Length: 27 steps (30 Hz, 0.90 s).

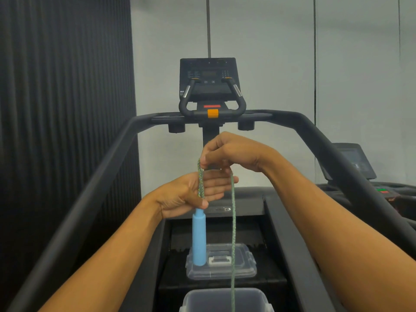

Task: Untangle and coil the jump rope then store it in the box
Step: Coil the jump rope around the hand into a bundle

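Observation:
I hold a green braided jump rope (233, 224) in front of me. My left hand (191, 197) pinches the rope just above its light blue handle (199, 239), which hangs straight down. My right hand (234, 152), just above the left, pinches a folded loop of rope over the left palm. One long strand drops from the right hand into the clear plastic box (198, 298) at the bottom edge. The box's clear lid (238, 270) lies flat on the step beyond it. The second handle is not visible.
I stand at a black stair-climber machine with side rails (94, 188) left and right and a console (208, 75) ahead. A dark ribbed wall is on the left. Another machine's screen (351, 161) shows at the right.

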{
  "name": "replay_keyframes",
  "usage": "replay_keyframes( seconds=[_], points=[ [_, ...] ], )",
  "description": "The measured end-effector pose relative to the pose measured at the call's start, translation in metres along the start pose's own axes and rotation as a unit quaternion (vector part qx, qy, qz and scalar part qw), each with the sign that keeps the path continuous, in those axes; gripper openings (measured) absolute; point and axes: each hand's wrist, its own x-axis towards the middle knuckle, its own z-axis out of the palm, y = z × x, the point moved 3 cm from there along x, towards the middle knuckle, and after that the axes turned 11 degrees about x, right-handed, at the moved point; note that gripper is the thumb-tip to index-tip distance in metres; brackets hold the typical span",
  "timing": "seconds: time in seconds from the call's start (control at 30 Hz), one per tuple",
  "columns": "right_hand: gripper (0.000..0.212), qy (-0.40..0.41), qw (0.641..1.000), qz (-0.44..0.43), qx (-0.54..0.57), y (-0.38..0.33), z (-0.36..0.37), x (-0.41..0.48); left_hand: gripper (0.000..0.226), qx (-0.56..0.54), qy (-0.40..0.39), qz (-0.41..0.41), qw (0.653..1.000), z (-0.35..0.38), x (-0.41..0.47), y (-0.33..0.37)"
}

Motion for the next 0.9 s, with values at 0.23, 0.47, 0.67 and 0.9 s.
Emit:
replay_keyframes(
  seconds=[0.23,0.47,0.67,0.9],
  points=[
    [0.015,0.073,0.997,0.000,0.018,0.013,-0.012,0.004,0.081,-0.019,0.002,0.028,0.999,0.004,-0.001,0.005],
    [0.015,0.063,0.997,-0.023,0.027,0.017,-0.010,0.008,0.081,-0.007,-0.029,0.035,0.999,0.011,0.001,0.011],
    [0.011,0.043,0.991,-0.026,0.124,0.032,-0.007,0.010,0.094,-0.015,-0.082,0.031,0.996,0.016,0.002,0.018],
    [0.011,0.023,0.986,-0.028,0.163,0.037,-0.007,0.014,0.085,-0.018,-0.061,0.024,0.998,0.012,0.004,0.013]
  ],
)
